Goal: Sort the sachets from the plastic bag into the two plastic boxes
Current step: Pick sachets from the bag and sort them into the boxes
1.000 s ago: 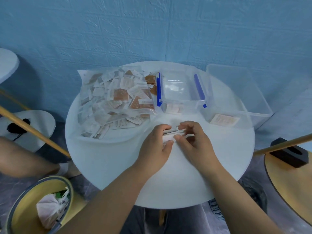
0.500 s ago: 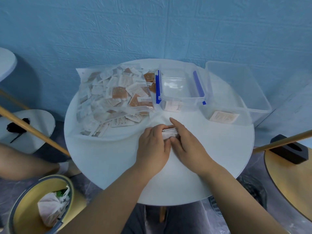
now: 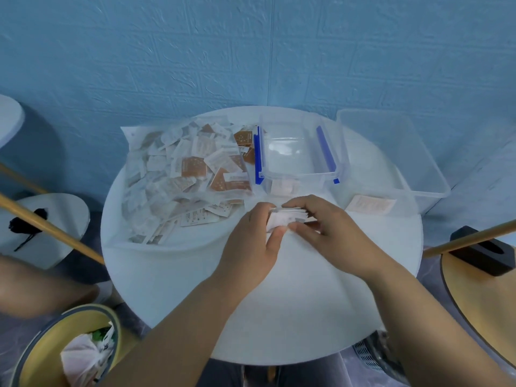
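A clear plastic bag (image 3: 178, 177) full of white and brown sachets lies on the left half of the round white table (image 3: 195, 289). To its right stands a small clear box with blue clips (image 3: 296, 155), a pale sachet in its near end. Further right is a larger clear box (image 3: 391, 163) with one pale sachet (image 3: 370, 203) inside. Just in front of the small box, my left hand (image 3: 254, 241) and my right hand (image 3: 326, 222) together hold a small stack of white sachets (image 3: 282, 217), fingers curled round its edges.
A yellow bin with rubbish (image 3: 69, 353) stands at the lower left. Wooden poles (image 3: 50, 227) cross at both sides. A wooden table with a black block (image 3: 491, 252) is at the right. Another person's limb (image 3: 36, 289) shows at the left. The blue wall is close behind.
Both hands stay together on the sachet stack. The right hand's fingers have shifted over its top and the stack now shows more between the hands.
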